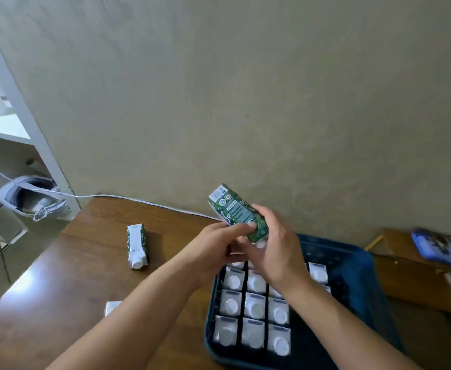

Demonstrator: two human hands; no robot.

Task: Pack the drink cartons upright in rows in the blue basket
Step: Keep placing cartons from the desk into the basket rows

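Note:
Both hands hold one green drink carton (pixel 235 211) tilted in the air above the far left corner of the blue basket (pixel 360 287). My left hand (pixel 213 252) pinches its lower edge; my right hand (pixel 275 249) wraps its cap end. Several cartons (pixel 253 305) stand upright in rows in the basket's left half, white caps up. Another carton (pixel 136 246) lies flat on the wooden table, left of the hands. The white edge of one more carton (pixel 112 307) shows beside my left forearm.
The wooden table (pixel 66 284) meets a beige wall. A white cable (pixel 144 201) runs along the table's back edge to a white device (pixel 32 198) at far left. A lower wooden surface on the right carries a blue object (pixel 443 248).

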